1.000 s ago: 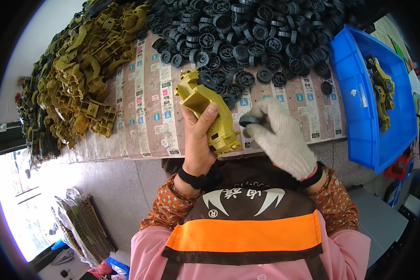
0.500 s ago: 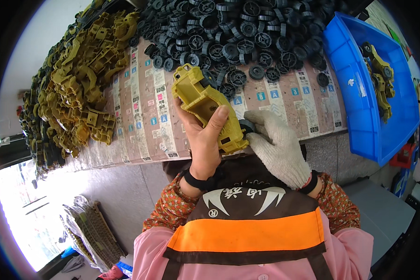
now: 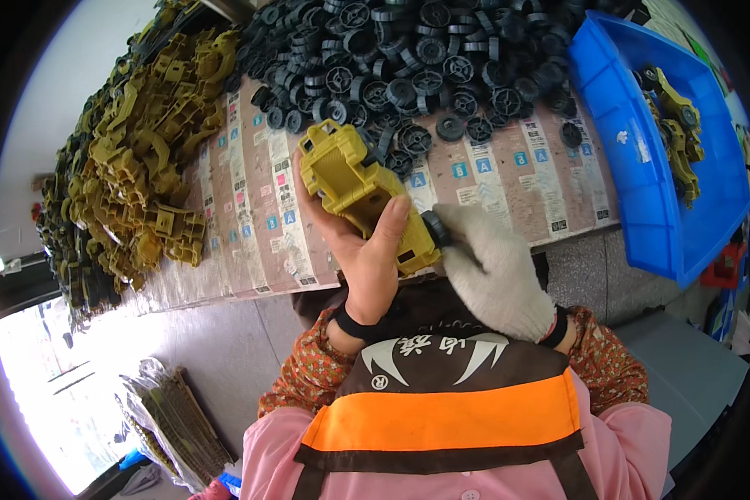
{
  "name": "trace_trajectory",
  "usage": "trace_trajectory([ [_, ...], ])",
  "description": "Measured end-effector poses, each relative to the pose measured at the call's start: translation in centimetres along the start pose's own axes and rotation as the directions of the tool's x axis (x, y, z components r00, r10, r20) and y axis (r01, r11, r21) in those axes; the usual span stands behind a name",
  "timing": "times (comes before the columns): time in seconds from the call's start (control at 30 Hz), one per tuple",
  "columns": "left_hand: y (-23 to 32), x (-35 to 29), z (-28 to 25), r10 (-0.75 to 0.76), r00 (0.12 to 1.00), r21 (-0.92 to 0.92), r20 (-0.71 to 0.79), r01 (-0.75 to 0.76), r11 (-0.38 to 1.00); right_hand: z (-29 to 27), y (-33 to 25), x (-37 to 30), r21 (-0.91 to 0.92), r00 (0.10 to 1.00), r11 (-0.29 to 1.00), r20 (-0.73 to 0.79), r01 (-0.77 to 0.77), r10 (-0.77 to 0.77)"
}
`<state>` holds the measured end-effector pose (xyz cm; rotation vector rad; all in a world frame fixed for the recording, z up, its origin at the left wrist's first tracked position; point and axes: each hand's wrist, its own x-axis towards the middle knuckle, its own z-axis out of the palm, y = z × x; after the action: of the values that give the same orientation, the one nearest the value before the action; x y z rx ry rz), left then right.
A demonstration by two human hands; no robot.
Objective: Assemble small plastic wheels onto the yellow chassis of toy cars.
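My bare left hand [image 3: 365,265] is closed around a yellow plastic toy vehicle body [image 3: 342,173], with its thumb across the hollow. The body tilts, its upper end leaning left over the table edge. A dark wheel [image 3: 373,148] shows on the right side of that upper end. At the lower right side sits another black toy wheel [image 3: 435,227], against the body. My right hand [image 3: 498,271], in a white knit glove, has its fingers closed on this wheel; the fingertips are partly hidden behind it.
A heap of black wheels [image 3: 429,79] covers the back of the paper-covered table [image 3: 258,258]. Yellow vehicle bodies [image 3: 154,150] are piled at left. At right, a blue bin [image 3: 633,167] contains several yellow vehicles with wheels [image 3: 679,125]. Wrapped stacked material [image 3: 171,417] stands at lower left.
The lower wheel now sits closer against the body, where before it was held at its side by the gloved fingers. The body's upper end has shifted slightly left; the view moved a little.
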<state>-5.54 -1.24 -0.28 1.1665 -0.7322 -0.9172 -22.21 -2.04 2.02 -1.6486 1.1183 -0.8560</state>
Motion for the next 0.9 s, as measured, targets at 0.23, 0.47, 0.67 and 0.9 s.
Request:
trace_trajectory([
  [0.23, -0.9, -0.9, 0.9, 0.171, 0.985, 0.013, -0.007, -0.171, 0.985, -0.1, -0.2, -0.9, -0.018, 0.998, 0.998, -0.026, 0.065, -0.065],
  [0.47, 0.8, -0.5, 3.7, 0.218, 0.975, 0.016, 0.055, -0.219, 0.976, -3.0, -4.0, -0.8, -0.026, 1.0, 0.999, -0.018, 0.019, -0.019],
  [0.67, 4.8, 0.8, 9.7, 0.121, 0.733, -0.333, 0.67, 0.151, 0.931, -9.9, -5.2, 0.3, -0.499, 0.836, 0.839, -0.35, 0.216, -0.423],
  [0.9, 5.1, 2.7, 7.0, -0.084, 0.682, 0.065, 0.726, 0.053, 0.996, -32.0, -1.8, -1.9, -0.729, 0.775, 0.488, -0.614, -0.481, -0.152],
])
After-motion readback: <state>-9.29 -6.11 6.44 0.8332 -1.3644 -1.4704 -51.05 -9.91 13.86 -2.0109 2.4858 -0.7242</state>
